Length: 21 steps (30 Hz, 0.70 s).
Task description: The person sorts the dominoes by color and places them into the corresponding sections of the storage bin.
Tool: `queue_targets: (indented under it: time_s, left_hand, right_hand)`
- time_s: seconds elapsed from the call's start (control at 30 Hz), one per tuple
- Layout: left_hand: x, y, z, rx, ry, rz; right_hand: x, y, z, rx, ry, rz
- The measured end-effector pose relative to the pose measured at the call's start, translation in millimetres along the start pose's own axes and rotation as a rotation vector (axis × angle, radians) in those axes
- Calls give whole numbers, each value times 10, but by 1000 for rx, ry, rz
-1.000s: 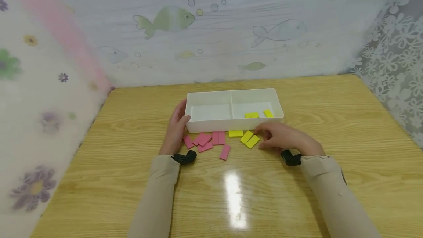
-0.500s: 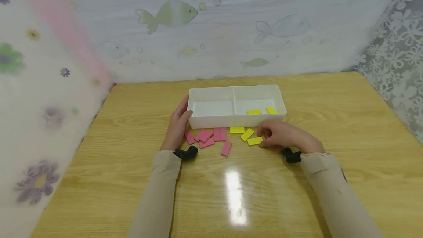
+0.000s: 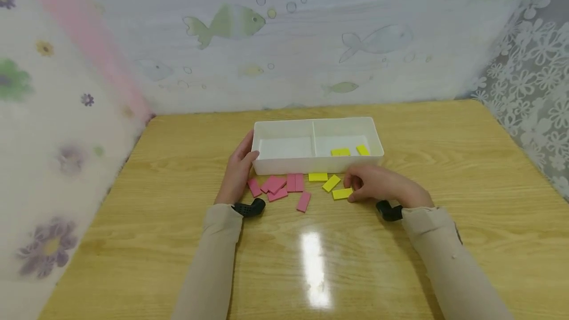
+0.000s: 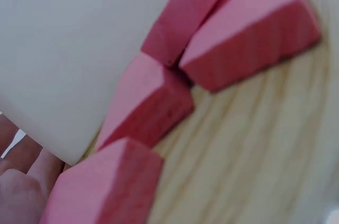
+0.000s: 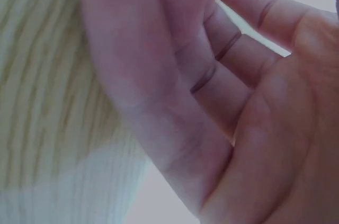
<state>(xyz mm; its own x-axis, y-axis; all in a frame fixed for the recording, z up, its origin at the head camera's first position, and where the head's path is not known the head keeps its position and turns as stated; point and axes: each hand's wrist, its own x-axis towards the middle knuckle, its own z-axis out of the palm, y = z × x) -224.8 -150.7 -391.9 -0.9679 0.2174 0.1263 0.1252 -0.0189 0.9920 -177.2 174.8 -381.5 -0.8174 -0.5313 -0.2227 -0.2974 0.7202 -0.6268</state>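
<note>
My left hand [image 3: 236, 174] grips the left end of a white two-compartment box [image 3: 289, 166], thumb at the front corner and fingers along the side. Thumb and fingertips of my right hand [image 3: 384, 185] pinch the right end of a yellow block [image 3: 341, 194] lying on the table before the box. Another yellow block [image 3: 331, 183] lies slanted beside it, and a third yellow block [image 3: 317, 177] is right at the box's front wall. In the right wrist view, the curled fingers [image 5: 143, 65] hide the block.
Several pink blocks [image 3: 304, 202] lie loosely in front of the box's left half, some overlapping. Inside the right compartment are a few yellow blocks [image 3: 363, 150]. The wooden table [image 3: 178, 162] meets a fish-patterned wall [image 3: 302, 73] behind the box.
The yellow block at my right fingertips has turned from slanted to nearly level, away from its slanted neighbour. My left hand stays on the box.
</note>
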Motion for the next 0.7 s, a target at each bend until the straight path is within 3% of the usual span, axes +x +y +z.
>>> queue_targets:
  time_s: [0.7]
  left_hand:
    - [-16,5,35,-22,1,5]
  right_hand:
    - [7,31,28,-81,28,-41]
